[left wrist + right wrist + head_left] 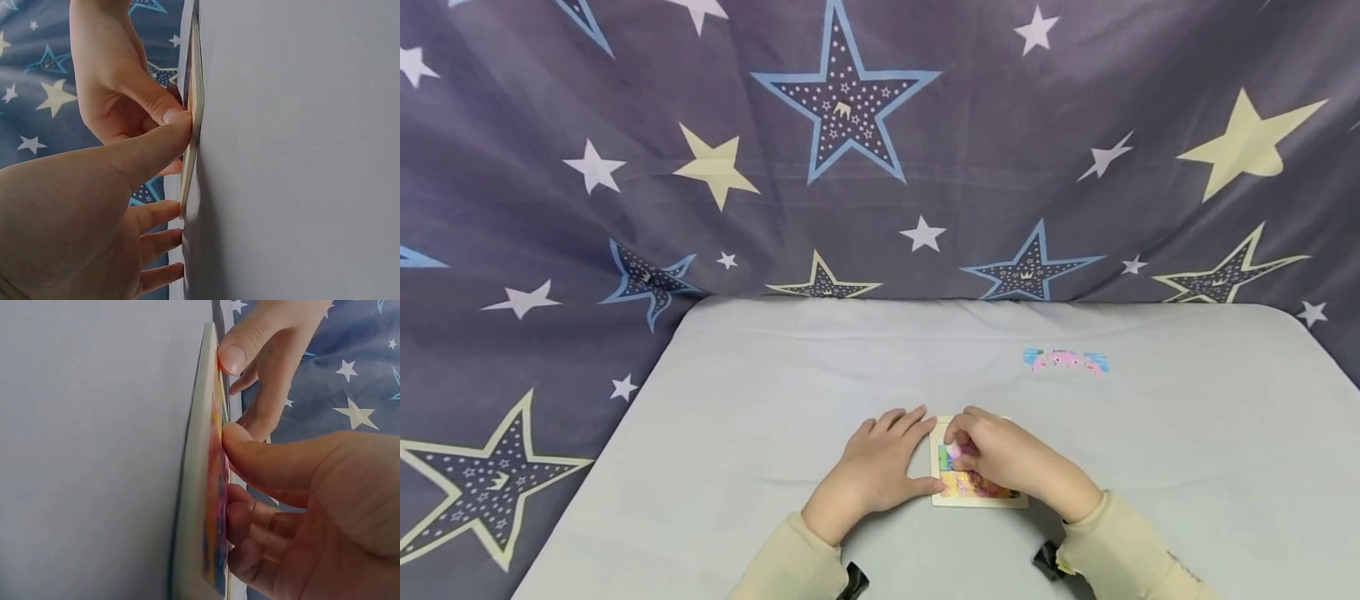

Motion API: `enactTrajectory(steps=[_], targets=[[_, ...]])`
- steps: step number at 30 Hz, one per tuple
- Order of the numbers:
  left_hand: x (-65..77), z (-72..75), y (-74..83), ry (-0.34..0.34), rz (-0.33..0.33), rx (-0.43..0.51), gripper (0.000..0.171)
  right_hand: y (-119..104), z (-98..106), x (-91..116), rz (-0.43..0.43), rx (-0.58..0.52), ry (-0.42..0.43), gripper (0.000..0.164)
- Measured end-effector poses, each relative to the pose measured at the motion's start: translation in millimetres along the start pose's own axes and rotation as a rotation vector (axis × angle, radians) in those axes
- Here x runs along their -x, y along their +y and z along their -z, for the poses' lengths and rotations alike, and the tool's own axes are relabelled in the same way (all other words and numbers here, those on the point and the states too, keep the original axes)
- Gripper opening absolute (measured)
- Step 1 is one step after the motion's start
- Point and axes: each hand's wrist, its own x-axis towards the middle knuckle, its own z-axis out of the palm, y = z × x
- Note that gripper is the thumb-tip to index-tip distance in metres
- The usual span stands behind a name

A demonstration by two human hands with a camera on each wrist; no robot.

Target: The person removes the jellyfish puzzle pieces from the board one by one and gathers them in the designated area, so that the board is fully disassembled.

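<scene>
A small jigsaw board (981,502) with a pale frame lies flat on the table, its lower part showing a yellow and orange picture. My left hand (883,462) is spread along the board's left side. Its thumb (169,134) presses the near left corner, while the other fingers reach past the upper left edge. Over the board's middle, my right hand (1000,450) has its fingers curled down and pinches a pink puzzle piece (954,451) at the board's surface. Most of that piece is hidden by the fingers, and the hand covers the board's upper right.
Farther back, to the right of the board, several loose puzzle pieces (1065,359) in pink and blue lie in a row. A light grey cloth covers the table (775,383). Behind it hangs a dark curtain (970,167) printed with stars.
</scene>
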Motion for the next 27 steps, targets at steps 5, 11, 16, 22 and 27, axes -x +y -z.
enactTrajectory(steps=[5, 11, 16, 22, 27], targets=[[0.9, 0.1, 1.2, -0.007, 0.013, 0.0, 0.082, 0.0, -2.8, 0.3, 0.018, 0.009, 0.009, 0.017], [1.4, 1.8, 2.5, -0.004, 0.018, 0.001, 0.083, -2.7, -5.2, 1.2, 0.003, 0.008, 0.03, 0.015], [1.3, 3.0, 4.4, 0.012, 0.011, 0.005, 0.082, -3.4, -6.5, 1.7, 0.022, 0.009, 0.053, 0.022], [0.7, 1.7, 5.1, 0.004, 0.017, 0.004, 0.082, -3.1, -7.7, 1.0, -0.006, 0.001, 0.041, 0.025], [-0.6, 0.3, 2.5, 0.007, 0.015, 0.001, 0.083, -2.6, -7.5, 0.3, -0.004, -0.038, 0.042, 0.024]])
